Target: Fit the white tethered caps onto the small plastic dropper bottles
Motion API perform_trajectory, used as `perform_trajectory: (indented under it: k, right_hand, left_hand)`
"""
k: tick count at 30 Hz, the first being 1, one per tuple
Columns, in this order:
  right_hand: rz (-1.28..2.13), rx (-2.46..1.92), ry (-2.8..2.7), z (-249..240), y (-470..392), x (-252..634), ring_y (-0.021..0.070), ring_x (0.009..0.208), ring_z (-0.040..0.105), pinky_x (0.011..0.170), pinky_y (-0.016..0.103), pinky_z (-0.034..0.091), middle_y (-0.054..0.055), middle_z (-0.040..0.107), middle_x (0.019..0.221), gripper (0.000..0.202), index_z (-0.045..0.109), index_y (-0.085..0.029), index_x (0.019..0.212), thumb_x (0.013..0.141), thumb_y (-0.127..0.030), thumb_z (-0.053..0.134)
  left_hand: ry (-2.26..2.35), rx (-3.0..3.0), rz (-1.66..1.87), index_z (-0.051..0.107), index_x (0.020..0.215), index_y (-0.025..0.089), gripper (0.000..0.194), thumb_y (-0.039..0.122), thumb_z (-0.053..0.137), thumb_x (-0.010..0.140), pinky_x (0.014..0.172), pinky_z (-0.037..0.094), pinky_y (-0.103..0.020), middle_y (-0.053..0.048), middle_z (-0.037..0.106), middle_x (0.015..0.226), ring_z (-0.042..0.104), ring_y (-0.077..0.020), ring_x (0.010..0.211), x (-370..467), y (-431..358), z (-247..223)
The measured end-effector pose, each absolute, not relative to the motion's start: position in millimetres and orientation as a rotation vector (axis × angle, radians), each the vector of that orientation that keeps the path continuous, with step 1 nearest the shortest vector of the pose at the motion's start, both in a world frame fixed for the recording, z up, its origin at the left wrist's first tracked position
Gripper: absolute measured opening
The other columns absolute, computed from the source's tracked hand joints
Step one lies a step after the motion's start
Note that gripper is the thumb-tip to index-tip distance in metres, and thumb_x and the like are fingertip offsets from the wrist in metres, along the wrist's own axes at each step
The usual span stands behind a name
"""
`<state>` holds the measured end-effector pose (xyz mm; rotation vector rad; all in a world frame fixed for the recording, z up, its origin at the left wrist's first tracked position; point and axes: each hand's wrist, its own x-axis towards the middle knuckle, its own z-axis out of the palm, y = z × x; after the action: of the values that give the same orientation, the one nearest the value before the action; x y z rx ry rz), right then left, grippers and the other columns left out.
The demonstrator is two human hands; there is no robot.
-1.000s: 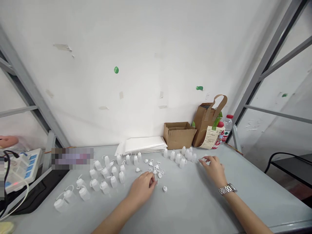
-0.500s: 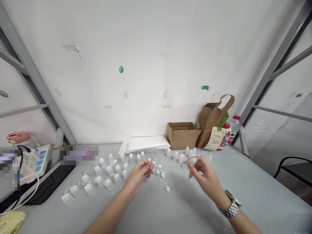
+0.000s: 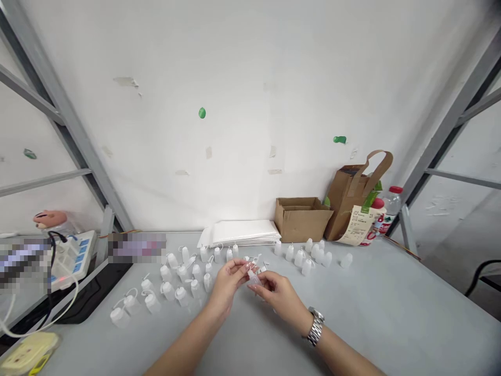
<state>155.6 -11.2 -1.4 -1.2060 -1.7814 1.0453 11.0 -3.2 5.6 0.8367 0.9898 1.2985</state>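
Near the middle of the grey table (image 3: 313,324), my right hand (image 3: 278,295) grips a small translucent bottle (image 3: 254,280) by its body, tilted toward the left. My left hand (image 3: 228,282) has its fingertips closed at the bottle's top, pinching a small white piece that is mostly hidden. Behind my fingers lies a partly covered pile of white caps (image 3: 263,266). Several capped bottles (image 3: 181,295) with looped straps stand to the left. More small bottles (image 3: 307,267) without straps stand to the right of my hands.
At the wall are white padded envelopes (image 3: 245,232), an open cardboard box (image 3: 304,224), a paper bag (image 3: 342,201) and a red-capped bottle (image 3: 391,206). A power strip (image 3: 74,261) with cables lies on the left.
My right hand has moved left from the right-hand bottles, bringing a bottle to my left hand. Both hands now meet at it. The view has shifted slightly.
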Motion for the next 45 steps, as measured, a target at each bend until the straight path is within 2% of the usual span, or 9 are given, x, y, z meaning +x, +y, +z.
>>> perform_trajectory:
  k: [5, 11, 15, 22, 26, 30, 35, 40, 45]
  right_hand:
    - [1.085, -1.250, -1.699, -2.9, -9.9, 155.7, 0.0100, 0.047, 0.045, 0.047, 0.021, 0.036, -0.005, 0.049, 0.054, 0.019, 0.059, -0.016, 0.072, 0.075, -0.034, 0.060]
    - [1.072, -1.283, -1.630, -4.0, -6.9, 157.3, 0.0102, 0.044, 0.047, 0.046, 0.022, 0.038, -0.003, 0.053, 0.057, 0.018, 0.059, -0.016, 0.073, 0.076, -0.033, 0.057]
    - [1.006, -1.267, -1.644, -4.6, -7.1, 158.2, 0.0116, 0.049, 0.051, 0.051, 0.023, 0.040, -0.002, 0.055, 0.061, 0.018, 0.062, -0.015, 0.077, 0.075, -0.033, 0.058]
    - [0.853, -1.283, -1.679, -8.7, -7.2, 159.1, 0.0133, 0.058, 0.051, 0.055, 0.024, 0.040, 0.000, 0.055, 0.067, 0.016, 0.066, -0.016, 0.075, 0.076, -0.030, 0.058]
    - [0.837, -1.296, -1.671, -9.4, -6.6, 159.2, 0.0133, 0.057, 0.050, 0.055, 0.024, 0.040, 0.000, 0.055, 0.067, 0.016, 0.066, -0.017, 0.076, 0.076, -0.031, 0.059]
    - [0.833, -1.311, -1.667, -8.4, -7.3, 158.3, 0.0139, 0.058, 0.051, 0.056, 0.025, 0.040, 0.000, 0.055, 0.068, 0.017, 0.065, -0.017, 0.077, 0.077, -0.032, 0.059]
    - [0.794, -1.315, -1.727, -4.7, -10.9, 158.1, 0.0146, 0.059, 0.051, 0.058, 0.025, 0.042, 0.001, 0.055, 0.069, 0.014, 0.066, -0.017, 0.077, 0.077, -0.028, 0.057]
    - [0.692, -1.233, -1.755, -3.7, -13.5, 158.9, 0.0153, 0.064, 0.054, 0.063, 0.026, 0.044, 0.003, 0.057, 0.077, 0.016, 0.064, -0.017, 0.090, 0.078, -0.022, 0.055]
    - [0.660, -1.240, -1.745, -5.2, -12.6, 158.7, 0.0154, 0.063, 0.053, 0.060, 0.026, 0.044, 0.002, 0.057, 0.074, 0.011, 0.064, -0.018, 0.084, 0.079, -0.023, 0.056]
  left_hand:
    - [1.010, 0.925, 1.314, 0.062, 0.074, 0.015, 0.026, 0.035, 0.073, 0.061, 0.078, 0.050, -0.032, -0.007, 0.071, 0.078, 0.065, -0.0202, 0.079, 13.2, -3.5, 4.1]
    - [1.010, 0.990, 1.359, 0.065, 0.078, 0.015, 0.032, 0.040, 0.073, 0.059, 0.084, 0.048, -0.037, -0.009, 0.071, 0.089, 0.064, -0.0232, 0.089, 13.2, 0.0, 2.0]
    - [1.015, 1.016, 1.325, 0.067, 0.082, 0.016, 0.035, 0.037, 0.075, 0.056, 0.086, 0.047, -0.037, -0.009, 0.071, 0.093, 0.063, -0.0245, 0.093, 13.8, 0.1, 1.1]
    - [0.975, 1.028, 1.275, 0.068, 0.082, 0.016, 0.028, 0.035, 0.072, 0.061, 0.089, 0.045, -0.037, -0.009, 0.070, 0.099, 0.061, -0.0247, 0.097, 13.8, -4.4, 3.2]
    - [0.968, 0.985, 1.311, 0.067, 0.080, 0.015, 0.029, 0.038, 0.070, 0.063, 0.090, 0.044, -0.038, -0.009, 0.071, 0.095, 0.062, -0.0249, 0.096, 14.6, -6.6, 6.8]
    - [0.995, 0.997, 1.342, 0.065, 0.076, 0.016, 0.026, 0.035, 0.073, 0.060, 0.089, 0.044, -0.038, -0.008, 0.072, 0.091, 0.063, -0.0252, 0.095, 15.6, -7.0, 9.6]
    - [0.988, 0.982, 1.344, 0.064, 0.084, 0.016, 0.031, 0.032, 0.074, 0.058, 0.089, 0.044, -0.039, -0.010, 0.071, 0.093, 0.063, -0.0249, 0.096, 15.3, -5.6, 10.2]
    - [1.011, 1.007, 1.338, 0.067, 0.083, 0.016, 0.027, 0.033, 0.071, 0.062, 0.091, 0.042, -0.037, -0.009, 0.071, 0.096, 0.060, -0.0248, 0.099, 13.8, -4.8, 5.8]
    - [1.040, 1.051, 1.312, 0.068, 0.081, 0.017, 0.024, 0.035, 0.069, 0.065, 0.090, 0.042, -0.035, -0.008, 0.071, 0.095, 0.060, -0.0246, 0.099, 14.8, -7.4, 8.0]
